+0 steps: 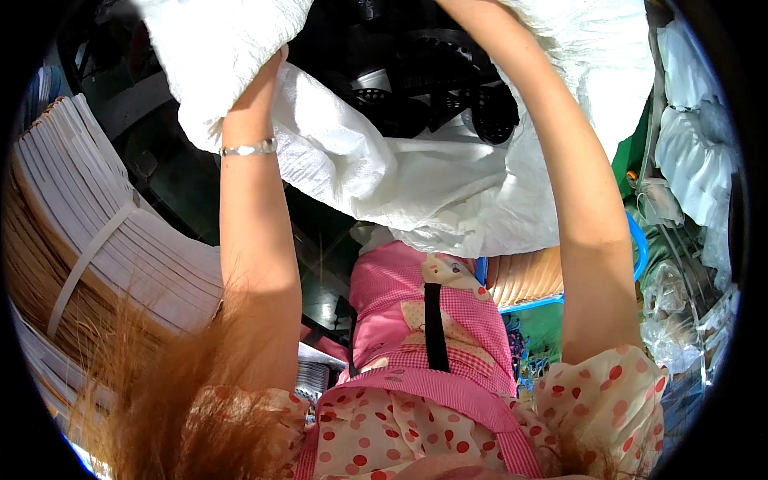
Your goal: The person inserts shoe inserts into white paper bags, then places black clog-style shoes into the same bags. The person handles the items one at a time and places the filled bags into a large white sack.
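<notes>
Head: arms [258, 212] outstretched at sack [456, 188]

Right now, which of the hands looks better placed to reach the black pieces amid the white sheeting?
Probably the right hand: it is out of view, but its forearm slants in close beside the black pieces. The left hand is mostly covered by a fold of the white sheeting.

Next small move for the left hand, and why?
Probably ease back the fold of the white, crinkled, plastic-looking sack draped over the left hand: it hides most of that hand, while black perforated parts show in the sack's opening. The right hand is out of frame.
</notes>
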`<state>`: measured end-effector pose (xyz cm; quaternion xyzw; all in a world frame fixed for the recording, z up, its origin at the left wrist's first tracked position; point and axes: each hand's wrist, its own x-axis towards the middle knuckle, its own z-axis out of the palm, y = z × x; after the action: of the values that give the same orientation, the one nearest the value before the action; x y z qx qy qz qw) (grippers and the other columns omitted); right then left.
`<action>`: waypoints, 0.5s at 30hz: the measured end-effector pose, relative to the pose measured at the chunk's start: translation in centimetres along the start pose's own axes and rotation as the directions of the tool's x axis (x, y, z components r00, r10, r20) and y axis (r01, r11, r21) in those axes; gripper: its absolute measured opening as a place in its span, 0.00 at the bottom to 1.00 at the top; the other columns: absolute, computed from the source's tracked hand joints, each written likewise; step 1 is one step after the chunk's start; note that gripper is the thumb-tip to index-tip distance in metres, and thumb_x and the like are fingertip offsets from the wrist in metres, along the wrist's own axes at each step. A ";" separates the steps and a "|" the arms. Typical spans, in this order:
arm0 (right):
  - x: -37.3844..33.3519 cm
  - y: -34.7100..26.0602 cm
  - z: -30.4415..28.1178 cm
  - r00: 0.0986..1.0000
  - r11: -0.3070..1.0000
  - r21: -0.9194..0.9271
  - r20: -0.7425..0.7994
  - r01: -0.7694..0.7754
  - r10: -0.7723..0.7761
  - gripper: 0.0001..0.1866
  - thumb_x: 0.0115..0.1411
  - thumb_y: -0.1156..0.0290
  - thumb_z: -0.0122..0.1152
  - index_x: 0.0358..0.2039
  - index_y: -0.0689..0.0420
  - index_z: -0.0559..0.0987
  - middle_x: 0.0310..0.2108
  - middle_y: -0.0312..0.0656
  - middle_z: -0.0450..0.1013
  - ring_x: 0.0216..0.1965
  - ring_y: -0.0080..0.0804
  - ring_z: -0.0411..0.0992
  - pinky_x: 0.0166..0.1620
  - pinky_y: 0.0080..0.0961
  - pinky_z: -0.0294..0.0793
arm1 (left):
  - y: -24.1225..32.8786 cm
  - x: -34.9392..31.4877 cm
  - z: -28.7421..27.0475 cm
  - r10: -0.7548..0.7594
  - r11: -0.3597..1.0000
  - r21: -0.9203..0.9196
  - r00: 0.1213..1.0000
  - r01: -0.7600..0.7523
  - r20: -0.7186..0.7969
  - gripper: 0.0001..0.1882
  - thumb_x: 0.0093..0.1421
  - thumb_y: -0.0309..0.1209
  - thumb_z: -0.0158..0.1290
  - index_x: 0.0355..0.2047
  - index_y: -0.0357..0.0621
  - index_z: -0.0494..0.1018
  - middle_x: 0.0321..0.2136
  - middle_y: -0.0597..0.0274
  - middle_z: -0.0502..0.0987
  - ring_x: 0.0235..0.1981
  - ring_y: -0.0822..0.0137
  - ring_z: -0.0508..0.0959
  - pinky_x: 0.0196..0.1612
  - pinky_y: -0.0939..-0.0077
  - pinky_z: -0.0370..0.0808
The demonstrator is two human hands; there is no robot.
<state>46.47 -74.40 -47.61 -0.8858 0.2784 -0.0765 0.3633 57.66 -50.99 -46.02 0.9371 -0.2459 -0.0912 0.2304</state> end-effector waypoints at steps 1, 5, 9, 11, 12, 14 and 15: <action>-0.2 -1.0 0.7 0.998 0.998 -0.026 -0.016 0.058 -0.059 0.24 0.60 0.54 0.51 0.50 0.58 0.74 0.46 0.55 0.73 0.48 0.52 0.71 0.53 0.42 0.69 | 0.0 0.3 -0.2 0.009 1.000 -0.016 1.000 -0.009 0.005 0.31 0.64 0.50 0.37 0.59 0.40 0.64 0.58 0.51 0.67 0.59 0.55 0.67 0.62 0.66 0.61; 0.2 -2.7 5.7 0.970 0.969 -0.090 -0.046 0.232 -0.237 0.25 0.60 0.53 0.51 0.50 0.58 0.74 0.46 0.55 0.72 0.47 0.52 0.71 0.53 0.43 0.68 | -0.3 0.9 -0.5 0.017 1.000 -0.026 1.000 -0.018 -0.019 0.31 0.64 0.50 0.38 0.58 0.40 0.64 0.57 0.51 0.68 0.58 0.55 0.68 0.61 0.66 0.62; 0.9 -4.3 7.6 0.971 0.962 -0.139 -0.019 0.235 -0.240 0.23 0.58 0.57 0.54 0.50 0.58 0.74 0.47 0.54 0.72 0.46 0.52 0.71 0.52 0.44 0.69 | -0.6 1.0 -1.1 0.017 0.999 -0.040 0.999 -0.019 -0.050 0.31 0.64 0.50 0.39 0.58 0.39 0.65 0.56 0.51 0.69 0.58 0.56 0.69 0.61 0.65 0.63; 1.9 -5.3 6.4 0.984 0.985 -0.121 0.145 0.125 -0.107 0.22 0.58 0.58 0.55 0.50 0.58 0.74 0.46 0.54 0.72 0.46 0.51 0.71 0.51 0.44 0.69 | -1.0 1.1 -1.8 0.011 0.999 -0.034 0.997 -0.014 -0.074 0.31 0.63 0.50 0.40 0.58 0.39 0.65 0.56 0.51 0.69 0.57 0.56 0.69 0.60 0.65 0.64; 2.3 -5.1 6.1 0.983 0.989 -0.122 0.173 0.078 -0.056 0.22 0.58 0.59 0.55 0.49 0.58 0.74 0.46 0.54 0.72 0.46 0.51 0.71 0.51 0.44 0.69 | -1.1 1.1 -2.3 0.012 0.999 -0.031 0.996 -0.014 -0.083 0.31 0.63 0.50 0.40 0.58 0.39 0.65 0.55 0.51 0.69 0.57 0.56 0.69 0.60 0.64 0.64; 2.6 -4.4 6.0 0.982 0.991 -0.134 0.187 0.020 0.006 0.22 0.58 0.59 0.55 0.49 0.59 0.74 0.46 0.54 0.72 0.46 0.51 0.71 0.52 0.44 0.69 | -1.6 1.0 -2.7 0.010 1.000 -0.023 0.997 -0.012 -0.083 0.31 0.63 0.50 0.41 0.57 0.39 0.65 0.55 0.51 0.70 0.57 0.57 0.70 0.60 0.64 0.65; 2.7 -4.1 6.0 0.980 0.990 -0.140 0.195 -0.004 0.031 0.22 0.58 0.59 0.55 0.49 0.59 0.74 0.46 0.54 0.72 0.46 0.51 0.71 0.52 0.44 0.69 | -2.0 1.0 -2.8 0.010 1.000 -0.016 0.997 -0.012 -0.082 0.31 0.63 0.50 0.41 0.57 0.39 0.65 0.55 0.51 0.70 0.57 0.57 0.70 0.60 0.64 0.65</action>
<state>52.53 -69.87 -49.35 -0.9097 0.2536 0.0343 0.3271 60.15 -48.89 -44.55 0.9367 -0.2407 -0.0536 0.2484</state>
